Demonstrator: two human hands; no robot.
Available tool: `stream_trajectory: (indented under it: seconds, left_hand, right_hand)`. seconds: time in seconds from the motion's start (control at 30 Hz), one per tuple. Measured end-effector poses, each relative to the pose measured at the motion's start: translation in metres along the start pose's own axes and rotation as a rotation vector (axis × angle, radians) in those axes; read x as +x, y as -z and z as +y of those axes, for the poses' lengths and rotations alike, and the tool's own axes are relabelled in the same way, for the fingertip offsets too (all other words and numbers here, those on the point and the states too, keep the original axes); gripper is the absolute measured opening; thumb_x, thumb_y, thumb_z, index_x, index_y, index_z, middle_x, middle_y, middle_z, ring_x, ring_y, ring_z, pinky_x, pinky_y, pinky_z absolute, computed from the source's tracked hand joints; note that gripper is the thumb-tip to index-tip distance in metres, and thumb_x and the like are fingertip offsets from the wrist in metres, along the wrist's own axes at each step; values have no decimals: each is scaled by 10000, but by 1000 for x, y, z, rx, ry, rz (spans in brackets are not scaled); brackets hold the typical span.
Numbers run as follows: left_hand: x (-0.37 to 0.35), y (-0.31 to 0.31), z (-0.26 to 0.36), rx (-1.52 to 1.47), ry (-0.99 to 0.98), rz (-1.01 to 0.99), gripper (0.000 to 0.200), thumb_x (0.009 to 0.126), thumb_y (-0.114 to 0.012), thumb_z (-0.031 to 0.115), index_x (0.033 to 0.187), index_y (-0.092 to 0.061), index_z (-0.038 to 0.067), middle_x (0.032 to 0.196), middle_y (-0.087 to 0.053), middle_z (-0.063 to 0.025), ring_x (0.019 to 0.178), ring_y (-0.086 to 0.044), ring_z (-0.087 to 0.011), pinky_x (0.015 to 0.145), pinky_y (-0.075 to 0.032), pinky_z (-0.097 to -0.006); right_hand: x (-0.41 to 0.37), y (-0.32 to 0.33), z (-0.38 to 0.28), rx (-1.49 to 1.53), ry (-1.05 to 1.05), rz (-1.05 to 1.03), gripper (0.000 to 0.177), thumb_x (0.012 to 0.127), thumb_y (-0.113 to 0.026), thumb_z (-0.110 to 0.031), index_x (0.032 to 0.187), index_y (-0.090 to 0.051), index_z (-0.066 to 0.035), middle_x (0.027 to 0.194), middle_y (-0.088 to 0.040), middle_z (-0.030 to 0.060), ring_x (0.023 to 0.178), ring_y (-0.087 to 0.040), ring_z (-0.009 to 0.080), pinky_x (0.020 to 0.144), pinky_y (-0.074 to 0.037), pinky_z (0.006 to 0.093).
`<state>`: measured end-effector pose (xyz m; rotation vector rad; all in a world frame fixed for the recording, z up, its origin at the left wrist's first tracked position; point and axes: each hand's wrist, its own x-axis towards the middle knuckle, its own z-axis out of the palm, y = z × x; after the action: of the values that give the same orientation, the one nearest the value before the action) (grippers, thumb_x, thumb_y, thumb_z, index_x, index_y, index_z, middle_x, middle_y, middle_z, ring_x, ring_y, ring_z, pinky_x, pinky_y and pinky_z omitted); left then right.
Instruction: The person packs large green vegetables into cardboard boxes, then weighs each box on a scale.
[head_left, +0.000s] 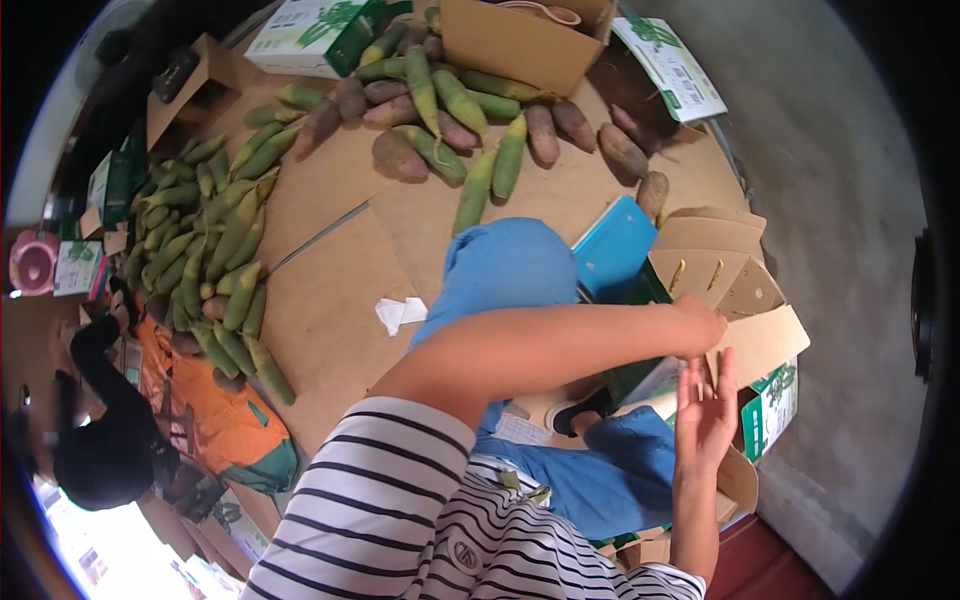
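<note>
An open carton (702,245) with raised brown flaps stands at the right, beside my bent legs. My left hand (699,326) reaches across to it, its fingers curled on the edge of the near flap (762,343). Just below, my right hand (706,415) is palm up with its fingers apart, the tips by the lower edge of that flap. Nothing shows in its palm. The carton's inside is partly hidden by the flaps and my left forearm.
Long green and purplish vegetables (215,240) lie heaped at the left and top. A blue folder (615,248) leans near my knee, and white paper (400,314) lies on the cardboard floor. Another person (110,430) is at the far left by an orange bag (225,410).
</note>
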<state>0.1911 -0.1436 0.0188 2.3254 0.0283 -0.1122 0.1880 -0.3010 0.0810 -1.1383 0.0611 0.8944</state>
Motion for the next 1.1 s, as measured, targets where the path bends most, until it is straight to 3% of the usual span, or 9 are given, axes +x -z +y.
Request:
stream_trajectory:
  seconds: [0.1, 0.17, 0.3, 0.43, 0.53, 0.67, 0.87, 0.93, 1.1]
  left_hand:
    - [3, 0, -10, 178, -23, -30, 241, 870, -502, 128, 1049, -625, 23, 974, -693, -181, 931, -677, -316, 775, -498, -487]
    - [-10, 16, -8, 253, -55, -24, 200, 860, -511, 120, 1004, -631, 49, 932, -703, -159, 890, -684, -306, 783, -453, -480]
    - [-25, 35, -14, 388, -183, -20, 131, 823, -519, 95, 899, -617, 53, 817, -692, -127, 822, -679, -291, 834, -439, -437]
    - [-23, 35, -22, 536, -277, 21, 113, 809, -530, 103, 862, -623, 67, 770, -678, -111, 772, -667, -272, 867, -426, -403]
    - [-21, 31, -26, 617, -254, 33, 103, 811, -542, 122, 846, -629, 81, 760, -678, -91, 803, -652, -253, 880, -420, -395]
    - [-24, 31, -37, 701, -201, 83, 102, 816, -554, 157, 826, -630, 91, 791, -684, -71, 910, -617, -229, 907, -405, -418]
    - [-33, 25, -49, 985, -100, 102, 243, 860, -553, 219, 1035, -675, 101, 1126, -628, -114, 1150, -513, -275, 957, -361, -493]
    - [-37, 24, -46, 1091, 14, 13, 365, 880, -546, 250, 1198, -643, 98, 1314, -520, -140, 1261, -422, -330, 986, -331, -538]
    - [-46, 16, -19, 970, -116, 304, 250, 816, -577, 226, 990, -684, 80, 1129, -590, -139, 1107, -525, -274, 878, -407, -423]
  right_hand:
    - [-25, -7, -13, -277, -187, -120, 523, 949, -474, -118, 1436, -314, -14, 1023, -629, 184, 820, -632, 173, 703, -553, 289]
    - [-32, 5, -35, -517, -150, -358, 430, 968, -459, -137, 1371, -413, 3, 976, -633, 182, 769, -625, 167, 649, -540, 286]
    - [-7, 6, -69, -1156, 599, 93, 362, 931, -574, -186, 1246, -552, -9, 1032, -634, 134, 865, -631, 185, 759, -515, 284]
    - [38, 42, -75, -2010, 563, -229, 527, 843, -666, -301, 1281, -534, -41, 1257, -555, 183, 1190, -514, 317, 1013, -396, 382]
    - [57, 66, -60, -1640, 49, -334, 647, 855, -643, -430, 1351, -473, -52, 1320, -519, 195, 1241, -478, 332, 1034, -378, 392]
    - [65, 75, -55, -1507, 6, -427, 785, 773, -717, -471, 1391, -429, -82, 1338, -505, 205, 1258, -471, 317, 1043, -371, 389]
    - [69, 56, -22, -1842, 141, -205, 430, 791, -717, -314, 1111, -577, -64, 975, -646, 172, 909, -630, 318, 783, -489, 403]
    - [77, 77, 4, -1865, 419, -268, 234, 812, -678, -205, 950, -559, -60, 847, -623, 130, 801, -611, 333, 678, -475, 432]
    - [86, 85, 21, -1817, 720, -346, 175, 785, -660, -117, 898, -537, -65, 840, -609, 123, 824, -610, 332, 687, -489, 431]
